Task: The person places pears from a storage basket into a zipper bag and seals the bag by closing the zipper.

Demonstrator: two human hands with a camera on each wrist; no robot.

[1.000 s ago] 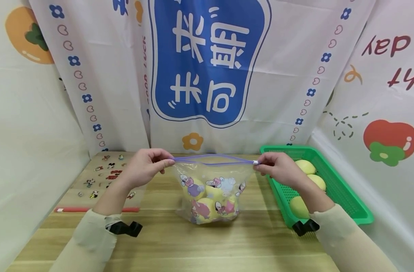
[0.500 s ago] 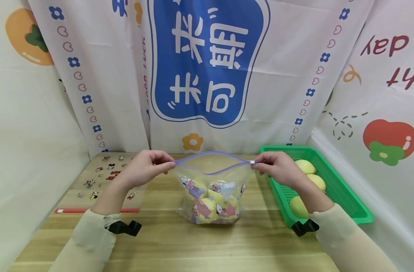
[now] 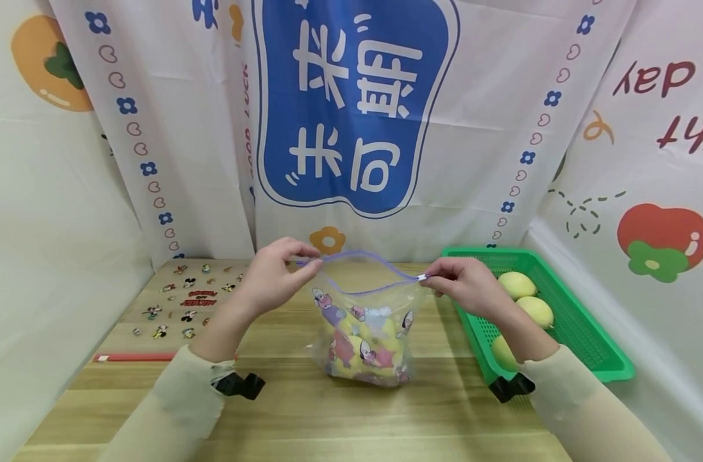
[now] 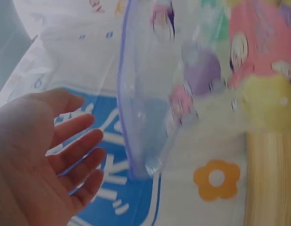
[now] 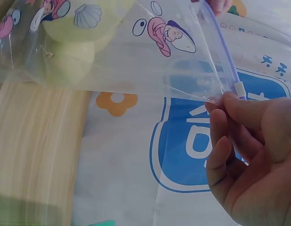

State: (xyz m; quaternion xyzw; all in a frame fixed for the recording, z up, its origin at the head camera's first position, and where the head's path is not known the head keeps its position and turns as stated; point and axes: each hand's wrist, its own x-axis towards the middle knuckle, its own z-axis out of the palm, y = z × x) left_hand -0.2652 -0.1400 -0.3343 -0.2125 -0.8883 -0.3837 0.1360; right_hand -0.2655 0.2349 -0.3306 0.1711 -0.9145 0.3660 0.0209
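A clear zip bag with purple zip edging and cartoon prints stands upright on the table, its mouth agape. Several yellow lemons show through its plastic. My right hand pinches the bag's right top corner, thumb and forefinger beside the white slider. At the opposite corner is my left hand, its fingers loosely spread around the zip's end. In the left wrist view that hand shows relaxed fingers, apart from the purple edge, with nothing held.
A green basket on the right contains lemons. Flat on the left of the wooden table lies another printed zip bag with a red zip. Printed cloth hangs behind and at both sides.
My left hand has let go of the bag's left corner and shifted right and slightly up. The bag's mouth has widened. My right hand has moved slightly left, still pinching its corner.
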